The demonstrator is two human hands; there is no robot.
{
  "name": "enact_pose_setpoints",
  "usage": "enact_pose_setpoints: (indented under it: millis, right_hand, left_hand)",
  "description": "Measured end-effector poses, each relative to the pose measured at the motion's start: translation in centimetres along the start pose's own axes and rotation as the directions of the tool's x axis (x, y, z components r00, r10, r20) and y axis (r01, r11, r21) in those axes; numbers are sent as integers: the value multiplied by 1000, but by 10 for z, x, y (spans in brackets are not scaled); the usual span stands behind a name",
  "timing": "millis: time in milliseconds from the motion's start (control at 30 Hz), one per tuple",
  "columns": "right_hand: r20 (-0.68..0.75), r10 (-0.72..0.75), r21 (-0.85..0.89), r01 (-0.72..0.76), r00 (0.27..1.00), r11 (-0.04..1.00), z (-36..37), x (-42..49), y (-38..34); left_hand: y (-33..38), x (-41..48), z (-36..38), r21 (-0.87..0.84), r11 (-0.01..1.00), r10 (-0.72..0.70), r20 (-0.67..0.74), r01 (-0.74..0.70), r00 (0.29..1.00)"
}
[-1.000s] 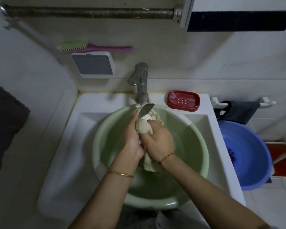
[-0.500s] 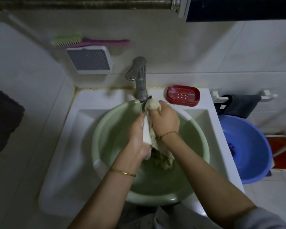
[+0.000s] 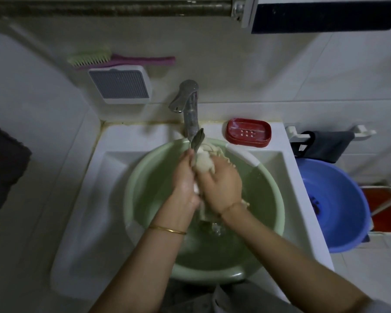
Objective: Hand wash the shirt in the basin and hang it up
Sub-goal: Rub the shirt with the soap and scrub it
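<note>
At the centre of the frame, a person is bunching a wet, cream-coloured shirt (image 3: 203, 163) above the pale green basin (image 3: 145, 177), which is holding water and sitting in a white sink (image 3: 95, 190). The left hand (image 3: 185, 181) and right hand (image 3: 221, 186) are each keeping a clenched grip on the wadded cloth, pressed together just below the tap (image 3: 189, 107). A tail of fabric is hanging toward the water. A red soap dish (image 3: 248, 132) is resting at the sink's upper right edge; a blue tub (image 3: 339, 208) is sitting right of the sink.
</note>
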State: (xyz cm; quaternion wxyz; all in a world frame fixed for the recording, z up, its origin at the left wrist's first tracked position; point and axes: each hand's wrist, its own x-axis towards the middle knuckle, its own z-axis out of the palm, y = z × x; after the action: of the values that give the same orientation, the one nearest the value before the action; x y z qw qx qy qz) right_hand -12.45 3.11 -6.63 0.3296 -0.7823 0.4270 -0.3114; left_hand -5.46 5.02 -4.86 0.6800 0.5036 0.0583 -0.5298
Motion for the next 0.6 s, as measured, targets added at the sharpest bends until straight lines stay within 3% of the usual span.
enact_pose_setpoints:
  millis: [67, 100, 233, 300, 367, 433, 533, 600]
  right_hand:
    - [30, -78, 30, 77, 996, 997, 0, -19, -2]
    - [24, -46, 22, 46, 999, 999, -2, -11, -1]
    - [-69, 254, 9, -254, 965, 967, -5, 39, 8]
    - [-69, 178, -11, -179, 982, 984, 0, 27, 6]
    - [-12, 3, 4, -3, 1000, 1000, 4, -5, -2]
    - [12, -33, 29, 32, 999, 999, 3, -16, -1]
    - [-72, 209, 5, -209, 975, 978, 1, 26, 9]
    - [-106, 265, 25, -264, 958, 964, 1, 35, 8]
  left_hand:
    - [4, 1, -4, 34, 999, -14, 14, 13, 1000]
    - [2, -1, -5, 59, 998, -34, 15, 33, 999]
    - [-8, -5, 1, 73, 997, -12, 11, 12, 1000]
    - [-3, -5, 2, 31, 999, 9, 4, -10, 1000]
    - [2, 0, -3, 13, 1000, 18, 24, -18, 1000]
    - [0, -1, -7, 78, 997, -18, 25, 16, 1000]
    - [-13, -7, -6, 126, 991, -39, 21, 36, 999]
    - [-11, -7, -2, 120, 993, -16, -2, 16, 1000]
